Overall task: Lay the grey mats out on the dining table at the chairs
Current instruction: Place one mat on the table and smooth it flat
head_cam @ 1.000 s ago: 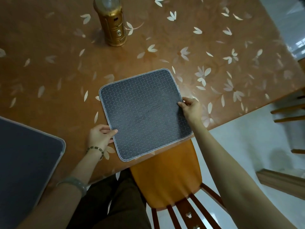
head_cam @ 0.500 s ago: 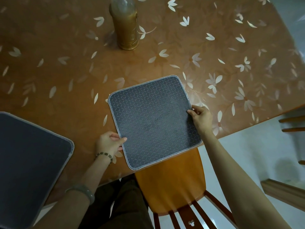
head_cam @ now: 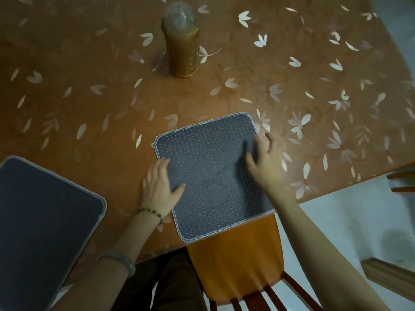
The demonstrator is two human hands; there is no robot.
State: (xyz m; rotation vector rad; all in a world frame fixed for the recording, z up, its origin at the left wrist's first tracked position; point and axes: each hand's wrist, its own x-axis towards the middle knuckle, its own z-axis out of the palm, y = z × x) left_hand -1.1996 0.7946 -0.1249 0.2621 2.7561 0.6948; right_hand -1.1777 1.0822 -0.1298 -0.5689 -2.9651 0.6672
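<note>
Both hands lie flat with fingers spread on the grey mat [head_cam: 211, 176]: the left hand [head_cam: 158, 187] on its left edge, the right hand [head_cam: 263, 162] near its right edge. Behind the fingertips the dining table [head_cam: 89, 113] is bare up to a gold bottle [head_cam: 183, 44]; its writing is unreadable. The mat's near edge reaches the table edge, above the chair [head_cam: 238, 263]. A second grey mat [head_cam: 42, 214] lies left of the left hand.

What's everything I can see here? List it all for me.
Grey mat: one, dark grey, patterned, at the table's near edge above the chair.
Second grey mat: one, dark grey, plain, at the left.
Table: one, brown with pale petals.
Bottle: one, gold with a clear cap, upright behind the mat.
Chair: one, orange-brown seat, tucked under the table.
Bracelets: two, beaded and pale green, on the left arm.
Left hand: flat, open on the mat's left edge.
Right hand: open on its right edge, blurred.
</note>
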